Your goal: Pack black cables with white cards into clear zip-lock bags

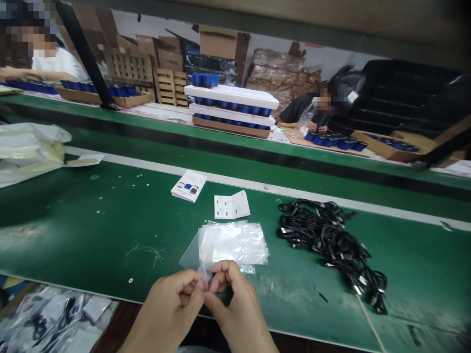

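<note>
My left hand (172, 306) and my right hand (235, 309) meet at the near edge of the green table (91, 230). Both pinch the lower edge of a small clear plastic bag (203, 250) that stands up between the fingertips. Behind it lies a loose stack of clear plastic bags (239, 242). A heap of coiled black cables (331, 240) lies to the right of the hands. A white sticker sheet (231, 206) and a small white booklet (189, 186) lie further back.
Pale plastic packets (25, 149) are piled at the far left. Filled bags sit in a bin (55, 318) below the table edge. Across the belt, stacked white trays of blue parts (231, 108) stand, and two other people work at trays of blue parts.
</note>
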`<state>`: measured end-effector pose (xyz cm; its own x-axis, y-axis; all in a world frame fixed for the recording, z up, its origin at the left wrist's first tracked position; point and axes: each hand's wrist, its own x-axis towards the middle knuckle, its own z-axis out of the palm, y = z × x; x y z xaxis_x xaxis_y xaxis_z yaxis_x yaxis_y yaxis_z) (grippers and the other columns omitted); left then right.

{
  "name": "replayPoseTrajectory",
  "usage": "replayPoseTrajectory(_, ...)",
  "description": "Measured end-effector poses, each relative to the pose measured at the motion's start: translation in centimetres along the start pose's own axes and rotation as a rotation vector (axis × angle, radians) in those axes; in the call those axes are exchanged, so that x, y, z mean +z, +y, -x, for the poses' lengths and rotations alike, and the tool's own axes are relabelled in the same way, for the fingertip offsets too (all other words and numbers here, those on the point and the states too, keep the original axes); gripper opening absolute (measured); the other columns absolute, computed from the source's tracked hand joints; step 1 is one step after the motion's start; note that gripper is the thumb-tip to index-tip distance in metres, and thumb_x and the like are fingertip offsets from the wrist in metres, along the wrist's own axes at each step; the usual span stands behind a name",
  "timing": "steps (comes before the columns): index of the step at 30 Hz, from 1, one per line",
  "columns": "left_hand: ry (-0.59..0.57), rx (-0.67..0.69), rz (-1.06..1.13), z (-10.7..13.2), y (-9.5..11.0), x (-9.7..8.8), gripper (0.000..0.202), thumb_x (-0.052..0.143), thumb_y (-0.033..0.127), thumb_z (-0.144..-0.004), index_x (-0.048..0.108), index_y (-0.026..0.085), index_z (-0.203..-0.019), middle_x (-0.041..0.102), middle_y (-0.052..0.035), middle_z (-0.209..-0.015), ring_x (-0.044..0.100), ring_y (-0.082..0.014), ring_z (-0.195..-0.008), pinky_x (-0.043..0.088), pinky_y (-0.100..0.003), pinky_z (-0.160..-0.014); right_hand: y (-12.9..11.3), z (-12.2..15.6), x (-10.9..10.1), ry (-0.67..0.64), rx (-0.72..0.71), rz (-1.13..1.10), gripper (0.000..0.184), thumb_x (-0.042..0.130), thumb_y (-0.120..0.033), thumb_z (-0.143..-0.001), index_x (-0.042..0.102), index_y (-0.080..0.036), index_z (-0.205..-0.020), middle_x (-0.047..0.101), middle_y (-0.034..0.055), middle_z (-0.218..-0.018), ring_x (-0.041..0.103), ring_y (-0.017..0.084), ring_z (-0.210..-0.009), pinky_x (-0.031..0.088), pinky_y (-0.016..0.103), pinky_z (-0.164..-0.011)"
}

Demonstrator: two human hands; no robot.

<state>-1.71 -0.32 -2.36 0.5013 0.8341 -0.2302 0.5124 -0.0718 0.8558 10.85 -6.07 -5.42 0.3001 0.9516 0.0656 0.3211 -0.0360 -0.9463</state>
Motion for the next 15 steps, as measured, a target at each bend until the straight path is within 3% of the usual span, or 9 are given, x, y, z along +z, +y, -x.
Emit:
replayPoseTrajectory(5, -0.035, 0.007, -0.004, -0.4, -0.5, -0.2, 0.025, 0.048, 0.035, -0.083, 0.059, 0.021, -0.066, 0.067, 0.0021, -0.061, 0.064, -0.0157, -0.059, 0.046, -0.019, -0.052, 0.4, 1.0, 0.7, 0.131, -0.219, 0.259, 0.027, 0.048, -0.01, -0.081, 0.058, -0.02, -0.104, 0.063, 0.0075, -0.093, 0.062, 0.021, -0.084, 0.052, 0.03, -0.073)
replayPoseTrajectory(9, -0.032, 0.085, -0.037, -0.7, -0.8, 0.3, 0.026, 0.044, 0.037, -0.087, 0.058, 0.022, -0.071, 0.067, 0.0021, -0.065, 0.065, -0.0147, -0.06, 0.049, -0.019, -0.056, 0.5, 1.1, 0.6, 0.116, -0.301, 0.363, 0.031, 0.041, -0.01, -0.086, 0.059, -0.018, -0.11, 0.066, 0.0087, -0.093, 0.065, 0.02, -0.083, 0.052, 0.028, -0.072)
replayPoseTrajectory(12, -0.002, 0.232, -0.203, -1.0, -1.2, 0.7, 0.03, 0.041, 0.034, -0.09, 0.053, 0.021, -0.065, 0.059, 0.0032, -0.059, 0.056, -0.0114, -0.052, 0.043, -0.018, -0.05, 0.3, 0.8, 0.0, 0.089, -0.337, 0.475, 0.024, 0.039, -0.011, -0.086, 0.061, -0.019, -0.089, 0.065, 0.0048, -0.076, 0.063, 0.018, -0.065, 0.047, 0.025, -0.059)
replayPoseTrajectory(15, 0.045, 0.375, -0.322, -1.1, -1.7, 1.1, 0.035, 0.039, 0.028, -0.091, 0.046, 0.02, -0.058, 0.052, 0.0035, -0.055, 0.051, -0.0097, -0.049, 0.038, -0.018, -0.048, 0.2, 0.6, -0.3, 0.102, -0.353, 0.698, 0.025, 0.038, -0.014, -0.086, 0.054, -0.021, -0.068, 0.058, 0.0024, -0.062, 0.056, 0.017, -0.053, 0.036, 0.026, -0.05)
